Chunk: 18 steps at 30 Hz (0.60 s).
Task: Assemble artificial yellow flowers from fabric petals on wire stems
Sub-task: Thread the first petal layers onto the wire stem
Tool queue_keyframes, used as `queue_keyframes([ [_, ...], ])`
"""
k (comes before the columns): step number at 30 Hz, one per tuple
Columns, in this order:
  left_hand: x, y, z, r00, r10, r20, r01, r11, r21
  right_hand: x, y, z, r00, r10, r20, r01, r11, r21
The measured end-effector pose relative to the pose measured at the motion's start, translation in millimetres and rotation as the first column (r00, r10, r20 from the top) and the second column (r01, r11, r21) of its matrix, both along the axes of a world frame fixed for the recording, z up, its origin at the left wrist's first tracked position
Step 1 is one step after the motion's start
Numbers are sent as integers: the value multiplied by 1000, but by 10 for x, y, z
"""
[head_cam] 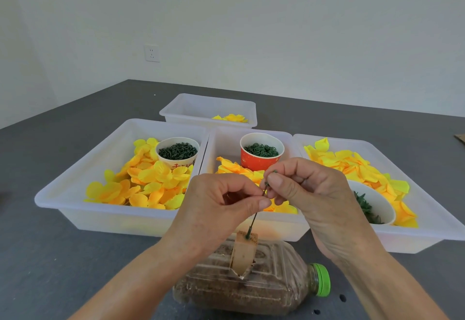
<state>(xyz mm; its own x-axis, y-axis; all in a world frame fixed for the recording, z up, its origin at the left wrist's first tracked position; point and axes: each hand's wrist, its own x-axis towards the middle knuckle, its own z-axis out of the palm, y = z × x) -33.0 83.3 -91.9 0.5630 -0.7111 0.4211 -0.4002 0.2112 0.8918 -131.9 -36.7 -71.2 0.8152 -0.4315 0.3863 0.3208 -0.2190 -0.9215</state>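
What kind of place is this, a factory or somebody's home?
Probably a small hand-assembly workstation, though I can't tell home from workshop: a gray table against a bare wall with one outlet, white bins sorted with yellow petals, and cups of green parts.

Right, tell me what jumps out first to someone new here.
Two hands, left hand and right hand, pinch a thin green wire standing in a wooden block on a lying bottle. Behind them, white trays hold heaps of yellow petals.
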Motion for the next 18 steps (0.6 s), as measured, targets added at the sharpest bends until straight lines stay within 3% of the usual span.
queue_keyframes([
  [18,13,38,-31,999,-4,-47,5,1000,25,-2,17,-134,999,8,-32,-10,998,-62],
])
